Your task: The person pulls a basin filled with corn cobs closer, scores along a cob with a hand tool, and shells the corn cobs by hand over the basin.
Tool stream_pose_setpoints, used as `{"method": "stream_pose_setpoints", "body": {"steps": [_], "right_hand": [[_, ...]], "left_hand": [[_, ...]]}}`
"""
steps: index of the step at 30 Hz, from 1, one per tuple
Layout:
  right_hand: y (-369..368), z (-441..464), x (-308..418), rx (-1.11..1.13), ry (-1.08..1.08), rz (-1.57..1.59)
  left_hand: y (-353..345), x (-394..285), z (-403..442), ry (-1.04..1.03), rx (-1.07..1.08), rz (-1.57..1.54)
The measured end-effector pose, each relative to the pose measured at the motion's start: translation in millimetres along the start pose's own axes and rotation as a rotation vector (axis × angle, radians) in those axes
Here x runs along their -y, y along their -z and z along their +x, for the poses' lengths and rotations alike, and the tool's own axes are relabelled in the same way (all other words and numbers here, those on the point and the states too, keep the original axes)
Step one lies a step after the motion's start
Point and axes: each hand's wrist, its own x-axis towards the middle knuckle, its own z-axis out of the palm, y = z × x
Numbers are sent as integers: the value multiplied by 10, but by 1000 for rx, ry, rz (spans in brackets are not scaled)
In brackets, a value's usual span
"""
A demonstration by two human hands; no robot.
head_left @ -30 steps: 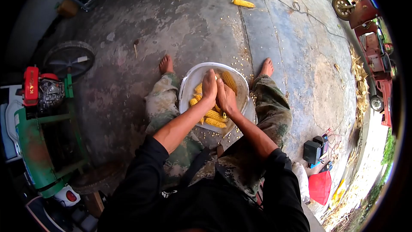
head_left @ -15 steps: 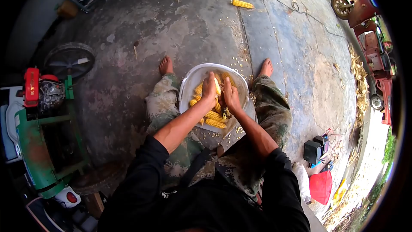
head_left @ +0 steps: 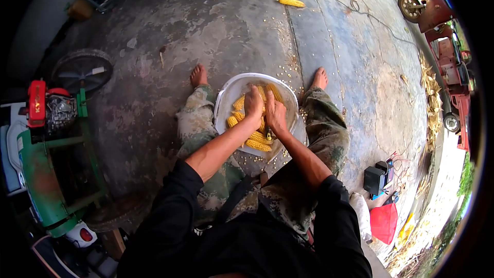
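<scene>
A white basin stands between my feet, holding several yellow corn cobs. Over it, my left hand is closed, thumb up, around an ear of corn that its fingers mostly hide. Close on its right, my right hand is closed too, with its thumb raised; what its fingers hold is hidden. Just below the right hand shows a small dark tool with a yellowish end; whether the hand grips it I cannot tell. Loose kernels lie around the basin.
A green machine with a red engine stands at left, near a black wheel. One corn ear lies ahead on the concrete. A cable crosses the floor. At right are a black box and red bag.
My left hand has closed further over the corn ear, which showed pale between my hands before. My right hand's fingers have curled in from a straighter pose.
</scene>
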Motion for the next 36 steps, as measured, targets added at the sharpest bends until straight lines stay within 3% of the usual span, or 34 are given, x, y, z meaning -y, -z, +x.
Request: {"method": "stream_pose_setpoints", "body": {"steps": [3,9,12,19,23,27,29,33,36], "right_hand": [[-26,79,-131,-35,-90,-55],[81,35,-15,5,-104,194],[118,-28,92,275,-115,243],[125,-70,152,437,-40,401],[68,-62,41,423,29,320],[-28,-105,24,221,105,150],[-50,-89,-33,117,118,89],[3,-36,-26,145,119,122],[49,38,-26,196,-29,268]], "left_hand": [[-58,44,-102,-43,-72,40],[54,-116,-62,70,122,-125],[146,-300,-75,236,136,-233],[214,-307,7,211,153,-197],[210,-167,80,58,95,-117],[164,15,179,-89,-43,-26],[161,49,217,-79,-2,-44],[122,-89,91,21,64,-149],[157,-168,110,36,136,-175]]}}
